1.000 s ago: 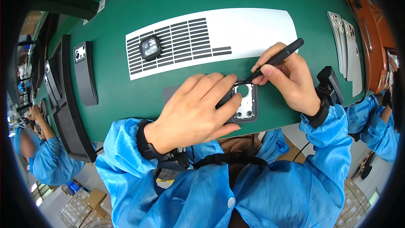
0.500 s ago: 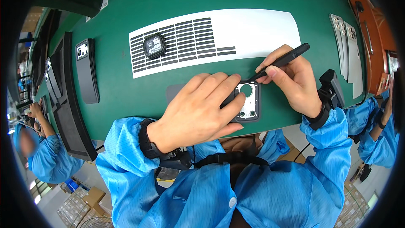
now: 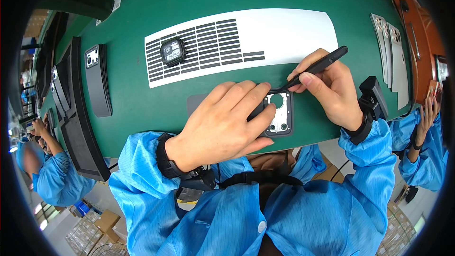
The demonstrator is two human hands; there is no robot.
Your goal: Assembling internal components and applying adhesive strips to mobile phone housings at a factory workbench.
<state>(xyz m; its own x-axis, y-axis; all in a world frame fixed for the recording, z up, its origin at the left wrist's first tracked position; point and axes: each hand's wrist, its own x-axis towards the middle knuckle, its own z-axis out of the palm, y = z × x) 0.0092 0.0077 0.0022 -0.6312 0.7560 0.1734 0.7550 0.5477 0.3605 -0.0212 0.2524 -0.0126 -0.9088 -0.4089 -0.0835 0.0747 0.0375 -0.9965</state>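
Observation:
A dark grey phone back cover (image 3: 290,128) with a silver camera plate (image 3: 278,118) lies near the front edge of the green table. My left hand (image 3: 227,123) lies across the cover, fingers over its camera end and thumb along the near side, holding it down. Most of the cover is hidden beneath this hand. A slim black pen-like tool (image 3: 322,64) with a thin tip is pinched in my right hand (image 3: 329,87). The tip is at the far edge of the cover, close to my left fingertips. Whether the tip holds anything is too small to tell.
Beyond my hands lies a white sheet (image 3: 289,33) with rows of dark strips and a black square watch (image 3: 173,51) on it. Stacked grey covers (image 3: 98,85) and a black tray (image 3: 78,118) are at left, pale covers (image 3: 391,52) at right. Co-workers sit on both sides.
My hands, the cover and the tool stay nearly in place; the tool tilts very slightly. At far right, a co-worker's hand has moved into clearer view.

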